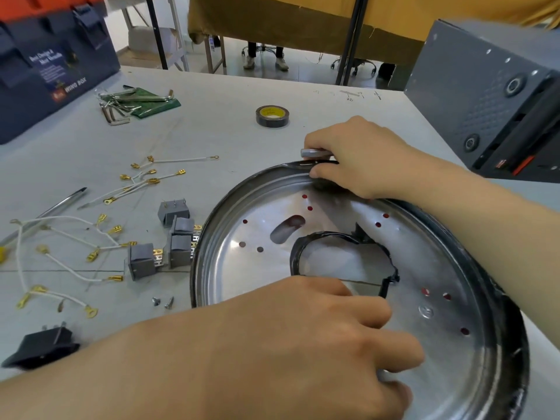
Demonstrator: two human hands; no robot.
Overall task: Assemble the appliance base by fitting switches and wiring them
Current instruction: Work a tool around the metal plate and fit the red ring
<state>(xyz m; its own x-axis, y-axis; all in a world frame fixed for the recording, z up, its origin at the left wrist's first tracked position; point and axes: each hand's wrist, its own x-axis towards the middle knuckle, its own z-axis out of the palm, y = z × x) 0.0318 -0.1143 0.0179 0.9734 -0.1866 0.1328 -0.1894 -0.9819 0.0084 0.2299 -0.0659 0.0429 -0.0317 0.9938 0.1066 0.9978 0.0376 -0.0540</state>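
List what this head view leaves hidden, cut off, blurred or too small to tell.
- Right hand: grips the round metal base at its far rim; the fingertips hide what they press there.
- Left hand: covers the base's near part; blurred fingers, any grip unclear.
- Base: cut off by the bottom edge.
- Toolbox: small print is blurred.
- Grey switches: terminals too small to read.
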